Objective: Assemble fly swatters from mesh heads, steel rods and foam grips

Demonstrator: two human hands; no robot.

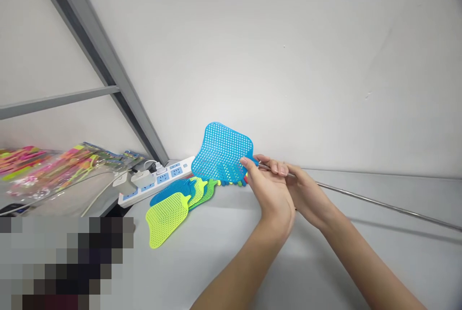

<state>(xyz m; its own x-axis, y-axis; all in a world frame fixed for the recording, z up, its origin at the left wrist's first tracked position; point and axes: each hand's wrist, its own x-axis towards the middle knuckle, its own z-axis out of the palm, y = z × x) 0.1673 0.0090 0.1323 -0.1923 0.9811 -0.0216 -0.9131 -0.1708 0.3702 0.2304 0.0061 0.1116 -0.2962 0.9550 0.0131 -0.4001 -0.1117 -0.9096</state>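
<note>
One blue perforated plastic swatter head (222,148), on a thin silver metal rod (361,193), is held above a grey tabletop (202,262). Judged light and flexible; the rod appears stiff, probably slippery. Recommended hold: the neck (255,161). Left hand (272,199) grips there, thumb against the mesh; right hand (306,192) encloses the rod. Near left, a yellow-green mesh plastic swatter head (168,219) lies before a white power strip (155,185); far, a pale wall (288,69).

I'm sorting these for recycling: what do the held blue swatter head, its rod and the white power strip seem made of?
Blue swatter head: likely plastic, slightly glossy, from its even moulded-looking holes. Rod: apparently metal, shiny, from its silvery glints. Power strip: probably smooth plastic, by its uniform white casing.
</note>
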